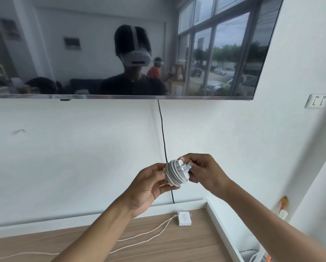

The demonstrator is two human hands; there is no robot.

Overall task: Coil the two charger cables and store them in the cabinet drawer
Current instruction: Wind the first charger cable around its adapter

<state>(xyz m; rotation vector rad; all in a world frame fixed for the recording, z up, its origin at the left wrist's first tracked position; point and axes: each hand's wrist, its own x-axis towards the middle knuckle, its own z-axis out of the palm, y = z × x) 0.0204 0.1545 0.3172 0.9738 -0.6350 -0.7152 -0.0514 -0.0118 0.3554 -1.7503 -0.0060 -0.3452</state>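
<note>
Head: left hand (pixel 149 188), right hand (pixel 205 173) fingers (pixel 194 157) grip one coiled charger (pixel 175 174); one loose charger (pixel 184 218).

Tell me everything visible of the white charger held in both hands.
The white charger has its white cable wound in close turns round its body; both look like smooth plastic. It is held in the air before the wall. The left hand grips its left side; the right hand pinches the cable's plug end.
</note>
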